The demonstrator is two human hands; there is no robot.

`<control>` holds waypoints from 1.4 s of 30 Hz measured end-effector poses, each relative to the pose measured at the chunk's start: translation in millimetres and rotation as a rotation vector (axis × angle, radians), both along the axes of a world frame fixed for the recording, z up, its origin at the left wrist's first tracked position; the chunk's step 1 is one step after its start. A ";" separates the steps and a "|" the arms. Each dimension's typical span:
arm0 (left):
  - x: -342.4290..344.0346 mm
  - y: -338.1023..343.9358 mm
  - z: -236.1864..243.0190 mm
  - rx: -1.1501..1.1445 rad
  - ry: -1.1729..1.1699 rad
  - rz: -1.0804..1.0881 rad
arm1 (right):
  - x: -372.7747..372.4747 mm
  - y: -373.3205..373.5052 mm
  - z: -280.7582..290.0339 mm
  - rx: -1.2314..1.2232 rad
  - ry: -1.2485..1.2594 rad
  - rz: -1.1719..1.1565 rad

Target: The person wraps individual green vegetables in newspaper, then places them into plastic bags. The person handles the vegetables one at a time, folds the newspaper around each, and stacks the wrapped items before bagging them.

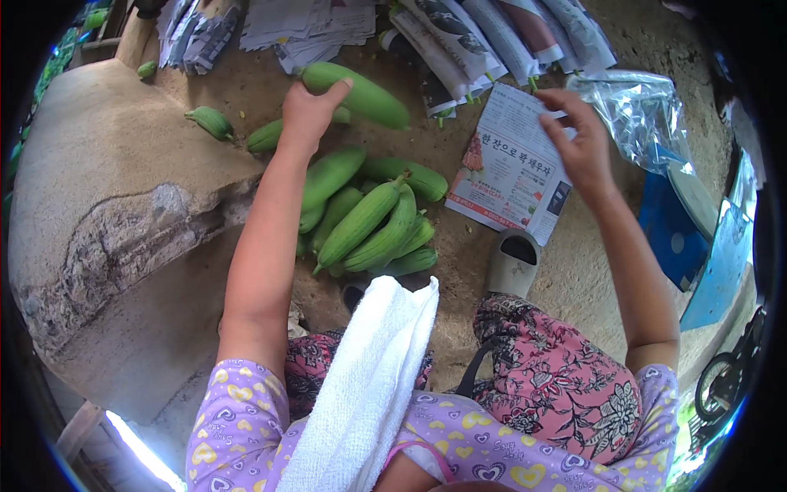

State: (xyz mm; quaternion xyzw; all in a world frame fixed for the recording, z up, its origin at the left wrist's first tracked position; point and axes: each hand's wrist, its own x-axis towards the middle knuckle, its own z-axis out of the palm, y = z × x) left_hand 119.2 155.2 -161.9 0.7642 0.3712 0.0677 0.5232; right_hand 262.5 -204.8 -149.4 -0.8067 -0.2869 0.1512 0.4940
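Note:
My left hand (pixel 310 111) is closed round one end of a long green luffa gourd (pixel 365 98), held above the ground with its free end to the right. Below it lies a heap of similar gourds (pixel 373 221), with one more gourd (pixel 264 138) partly hidden behind my left wrist. My right hand (pixel 578 139) is open, fingers spread and bent, over the right edge of a printed newspaper sheet (pixel 508 156) lying flat on the ground. Whether its fingertips touch the paper I cannot tell.
Several newspaper-wrapped gourds (pixel 492 41) lie side by side at the far edge. Stacks of cut paper (pixel 307 29) sit left of them. Clear plastic bags (pixel 635 115) and a blue scale (pixel 676 221) are on the right; a concrete ledge (pixel 123 156) rises on the left.

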 end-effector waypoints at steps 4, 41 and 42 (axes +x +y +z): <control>15.6 -83.9 33.7 -0.394 -0.093 0.045 | -39.2 21.9 10.9 -0.031 -0.386 0.110; -76.7 -211.3 -122.0 0.804 -0.113 -1.168 | -44.0 -77.7 -155.6 -0.239 0.392 0.117; -76.5 -211.7 -123.1 0.805 -0.114 -1.162 | -44.3 -76.9 -152.7 -0.270 0.291 0.168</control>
